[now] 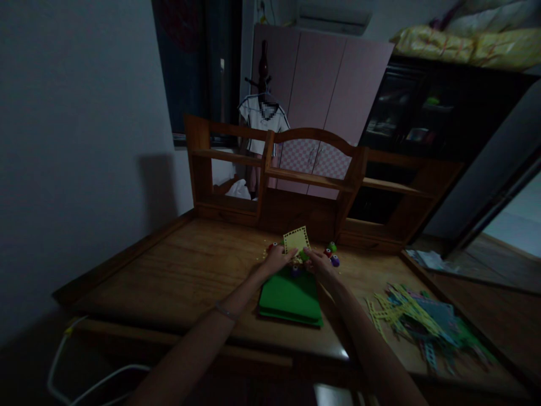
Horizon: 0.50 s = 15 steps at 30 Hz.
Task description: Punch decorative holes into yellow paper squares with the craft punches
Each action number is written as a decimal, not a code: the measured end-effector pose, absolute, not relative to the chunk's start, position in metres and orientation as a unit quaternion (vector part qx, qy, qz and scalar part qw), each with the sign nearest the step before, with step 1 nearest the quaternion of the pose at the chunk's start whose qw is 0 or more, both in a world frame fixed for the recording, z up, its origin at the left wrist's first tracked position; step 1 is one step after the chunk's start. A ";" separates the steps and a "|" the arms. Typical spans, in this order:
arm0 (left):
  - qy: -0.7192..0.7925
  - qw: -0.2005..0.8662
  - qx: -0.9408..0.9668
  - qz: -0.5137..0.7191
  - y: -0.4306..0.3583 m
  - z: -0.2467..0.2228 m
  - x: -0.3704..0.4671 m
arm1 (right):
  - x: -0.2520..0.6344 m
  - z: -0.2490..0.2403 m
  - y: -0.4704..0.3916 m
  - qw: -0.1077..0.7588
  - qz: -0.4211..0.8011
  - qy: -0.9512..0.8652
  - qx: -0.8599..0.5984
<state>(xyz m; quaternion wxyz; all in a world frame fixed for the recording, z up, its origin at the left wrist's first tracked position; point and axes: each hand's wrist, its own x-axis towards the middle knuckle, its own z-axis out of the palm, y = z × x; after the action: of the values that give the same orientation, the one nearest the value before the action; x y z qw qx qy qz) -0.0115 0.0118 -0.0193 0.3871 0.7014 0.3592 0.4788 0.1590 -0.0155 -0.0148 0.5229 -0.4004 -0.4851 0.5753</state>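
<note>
A yellow square sheet of paper (297, 238) with a row of small cut-outs along its edges is pinched in my left hand (279, 260). My right hand (320, 264) closes around a small green paper punch (303, 255) at the sheet's lower right corner. Beneath both hands lies a stack of green sheets (291, 296). A purple punch (296, 271) sits at the stack's far edge. Beyond my left hand is a red punch (271, 247), partly hidden. Several more punches, among them another purple one (335, 260), stand right of my right hand. Tiny yellow bits are scattered around.
The wooden desk (169, 270) has a shelf unit (310, 179) along its back. At the right lies a tangled heap of cut paper strips (406, 313) in yellow, green and blue. A white cable (53, 366) hangs at the front left.
</note>
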 end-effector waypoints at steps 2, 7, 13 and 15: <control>0.363 0.382 0.701 0.481 0.012 -0.020 -0.012 | 0.159 -0.014 -0.017 0.521 0.574 -0.484 -0.408; 0.360 0.374 0.708 0.479 0.010 -0.018 -0.012 | 0.158 -0.011 -0.020 0.511 0.584 -0.489 -0.398; 0.362 0.373 0.704 0.483 0.006 -0.013 -0.012 | 0.159 -0.008 -0.022 0.498 0.580 -0.503 -0.403; 0.365 0.390 0.686 0.495 0.005 -0.012 -0.011 | 0.159 -0.006 -0.024 0.492 0.579 -0.514 -0.398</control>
<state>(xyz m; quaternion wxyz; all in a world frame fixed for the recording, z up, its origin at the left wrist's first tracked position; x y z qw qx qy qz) -0.0115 0.0048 -0.0117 0.3897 0.6857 0.3647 0.4949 0.1589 -0.0241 -0.0058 0.4916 -0.3980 -0.5144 0.5791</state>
